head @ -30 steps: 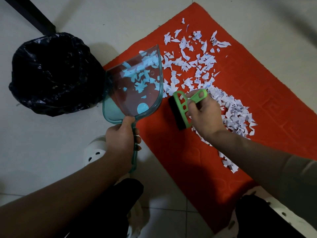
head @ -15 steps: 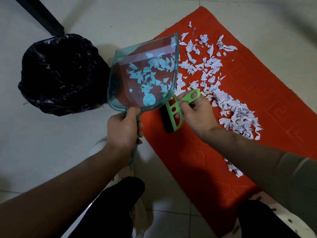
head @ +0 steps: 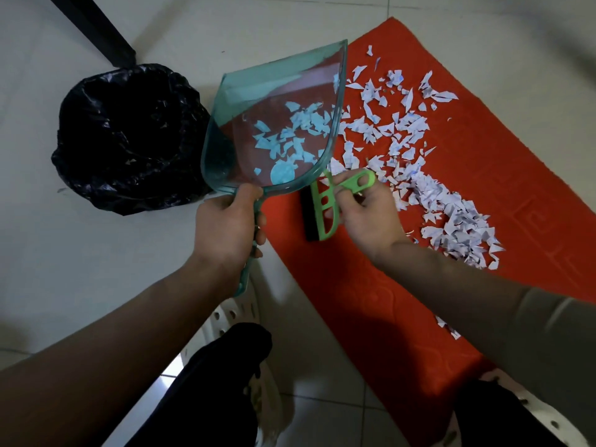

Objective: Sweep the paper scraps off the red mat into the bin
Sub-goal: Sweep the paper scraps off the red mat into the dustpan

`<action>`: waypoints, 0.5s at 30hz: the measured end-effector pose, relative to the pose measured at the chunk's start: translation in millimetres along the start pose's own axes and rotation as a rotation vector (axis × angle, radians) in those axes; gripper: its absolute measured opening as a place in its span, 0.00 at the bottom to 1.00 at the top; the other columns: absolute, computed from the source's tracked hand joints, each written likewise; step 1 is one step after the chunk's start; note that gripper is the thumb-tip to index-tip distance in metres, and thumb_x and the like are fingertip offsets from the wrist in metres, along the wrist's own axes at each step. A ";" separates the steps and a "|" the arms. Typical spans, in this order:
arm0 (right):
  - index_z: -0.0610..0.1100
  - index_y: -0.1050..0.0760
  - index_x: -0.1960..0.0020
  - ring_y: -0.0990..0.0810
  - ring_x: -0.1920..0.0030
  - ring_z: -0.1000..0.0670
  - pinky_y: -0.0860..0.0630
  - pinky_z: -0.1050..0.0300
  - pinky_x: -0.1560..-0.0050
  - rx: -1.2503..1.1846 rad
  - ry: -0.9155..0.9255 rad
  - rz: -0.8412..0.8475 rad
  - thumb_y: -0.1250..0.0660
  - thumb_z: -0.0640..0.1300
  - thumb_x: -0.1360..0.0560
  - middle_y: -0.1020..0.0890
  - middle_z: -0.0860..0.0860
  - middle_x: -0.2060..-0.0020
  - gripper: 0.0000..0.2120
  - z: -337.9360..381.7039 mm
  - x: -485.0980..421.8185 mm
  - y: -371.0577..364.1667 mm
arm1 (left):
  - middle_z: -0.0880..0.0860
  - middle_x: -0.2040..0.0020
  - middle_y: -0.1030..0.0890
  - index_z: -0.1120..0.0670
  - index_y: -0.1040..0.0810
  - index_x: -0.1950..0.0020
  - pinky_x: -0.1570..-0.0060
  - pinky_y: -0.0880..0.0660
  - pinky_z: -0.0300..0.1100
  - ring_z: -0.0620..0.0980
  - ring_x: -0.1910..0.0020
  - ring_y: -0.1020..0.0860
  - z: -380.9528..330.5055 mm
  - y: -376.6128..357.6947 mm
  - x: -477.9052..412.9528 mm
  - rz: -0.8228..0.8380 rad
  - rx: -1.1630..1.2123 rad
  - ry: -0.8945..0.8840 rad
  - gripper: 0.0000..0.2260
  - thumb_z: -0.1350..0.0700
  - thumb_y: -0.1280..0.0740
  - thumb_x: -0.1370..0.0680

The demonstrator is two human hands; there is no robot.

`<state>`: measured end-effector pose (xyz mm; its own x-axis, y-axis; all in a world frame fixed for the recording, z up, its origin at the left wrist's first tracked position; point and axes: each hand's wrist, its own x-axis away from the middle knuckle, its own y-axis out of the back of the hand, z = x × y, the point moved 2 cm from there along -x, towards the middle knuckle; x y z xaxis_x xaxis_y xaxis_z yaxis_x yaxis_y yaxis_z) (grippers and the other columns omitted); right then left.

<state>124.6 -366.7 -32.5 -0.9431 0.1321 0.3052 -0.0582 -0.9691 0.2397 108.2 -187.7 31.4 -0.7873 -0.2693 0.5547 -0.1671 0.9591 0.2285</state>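
Observation:
My left hand (head: 227, 227) grips the handle of a see-through teal dustpan (head: 251, 91), lifted and tilted over the left edge of the red mat (head: 500, 175). Several paper scraps (head: 300, 130) lie inside the pan near its heel. My right hand (head: 367, 214) holds a green hand brush (head: 325, 204) with black bristles just right of the pan, over the mat. A wide band of white paper scraps (head: 448, 208) covers the mat from its far end down to my right forearm. The bin (head: 129, 137), lined with a black bag, stands on the floor left of the pan.
Pale floor tiles (head: 80, 253) surround the mat. A dark furniture leg (head: 106, 37) runs behind the bin. My knees in dark trousers and white perforated shoes (head: 232, 314) are at the bottom of the view.
The dustpan has risen off the mat and tilted up, its scraps sliding toward the handle end. The brush hand has drawn back toward the pan's heel.

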 end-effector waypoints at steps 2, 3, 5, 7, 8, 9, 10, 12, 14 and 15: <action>0.40 0.24 0.46 0.16 0.62 0.44 0.18 0.44 0.58 0.024 -0.019 0.047 0.39 0.38 0.21 0.18 0.43 0.56 0.06 -1.4 0.0 -7.6 | 0.52 0.70 0.26 0.55 0.26 0.61 0.77 0.34 0.37 0.46 0.76 0.31 1.9 1.9 0.4 -0.006 -0.003 0.006 0.11 0.52 0.38 0.21; 0.40 0.24 0.46 0.16 0.62 0.44 0.18 0.44 0.58 0.032 -0.030 0.036 0.39 0.38 0.21 0.17 0.42 0.56 0.07 -1.9 -0.6 -8.5 | 0.52 0.69 0.26 0.55 0.25 0.61 0.78 0.34 0.37 0.45 0.76 0.31 3.2 2.5 0.7 -0.007 -0.007 0.008 0.11 0.53 0.38 0.21; 0.40 0.23 0.47 0.16 0.63 0.44 0.18 0.45 0.59 0.074 -0.036 -0.054 0.39 0.38 0.21 0.17 0.42 0.56 0.07 -2.1 -3.6 -3.4 | 0.53 0.69 0.26 0.56 0.25 0.60 0.78 0.34 0.37 0.46 0.76 0.30 5.7 3.9 0.9 -0.005 -0.014 0.006 0.11 0.53 0.38 0.21; 0.43 0.24 0.48 0.17 0.61 0.43 0.18 0.45 0.59 0.112 -0.020 -0.171 0.40 0.39 0.21 0.17 0.43 0.56 0.07 -1.4 -8.1 6.6 | 0.54 0.68 0.26 0.57 0.25 0.60 0.77 0.34 0.38 0.46 0.75 0.30 7.4 6.2 -0.1 0.001 -0.026 0.001 0.11 0.52 0.38 0.21; 0.44 0.24 0.47 0.17 0.60 0.43 0.19 0.44 0.58 0.121 -0.005 -0.211 0.40 0.39 0.21 0.17 0.43 0.56 0.07 0.1 -9.2 10.4 | 0.54 0.68 0.26 0.57 0.25 0.59 0.75 0.34 0.39 0.47 0.74 0.30 7.9 7.6 -0.8 0.001 -0.032 -0.001 0.11 0.52 0.38 0.21; 0.45 0.24 0.47 0.18 0.59 0.42 0.19 0.43 0.58 0.112 0.007 -0.232 0.40 0.40 0.21 0.18 0.44 0.56 0.07 0.0 -10.0 12.7 | 0.54 0.67 0.26 0.58 0.24 0.58 0.74 0.34 0.40 0.47 0.74 0.30 8.3 8.8 -1.4 0.000 -0.035 -0.004 0.11 0.52 0.38 0.21; 0.45 0.24 0.47 0.18 0.59 0.41 0.19 0.42 0.57 0.082 0.006 -0.232 0.40 0.40 0.21 0.18 0.44 0.56 0.07 1.4 -8.1 12.7 | 0.55 0.67 0.26 0.58 0.24 0.57 0.74 0.34 0.41 0.47 0.74 0.30 8.5 9.5 -1.7 0.001 -0.038 -0.006 0.11 0.52 0.38 0.21; 0.44 0.25 0.47 0.17 0.60 0.42 0.18 0.43 0.56 -0.025 -0.013 -0.169 0.40 0.38 0.20 0.18 0.43 0.55 0.06 3.5 -1.8 4.8 | 0.55 0.66 0.26 0.59 0.23 0.55 0.73 0.35 0.41 0.48 0.73 0.30 8.9 10.2 -1.9 0.003 -0.040 -0.015 0.11 0.52 0.38 0.21; 0.45 0.25 0.48 0.17 0.60 0.42 0.18 0.43 0.56 -0.080 -0.024 -0.072 0.40 0.38 0.20 0.18 0.42 0.55 0.06 3.8 3.6 -8.7 | 0.56 0.66 0.26 0.61 0.22 0.54 0.73 0.35 0.41 0.48 0.73 0.30 9.6 10.1 -1.4 -0.001 -0.042 -0.025 0.12 0.52 0.38 0.21; 0.47 0.25 0.50 0.17 0.59 0.42 0.18 0.42 0.55 -0.084 -0.023 -0.031 0.39 0.39 0.21 0.18 0.42 0.56 0.06 2.6 4.8 -15.1 | 0.56 0.66 0.26 0.61 0.22 0.54 0.73 0.35 0.41 0.48 0.73 0.30 10.0 10.0 -1.3 -0.001 -0.047 -0.030 0.13 0.52 0.38 0.21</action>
<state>121.8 -350.8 -32.3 -0.9327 0.1659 0.3203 -0.1153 -0.9785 0.1710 101.5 -176.8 24.9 -0.8048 -0.2669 0.5301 -0.1403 0.9534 0.2670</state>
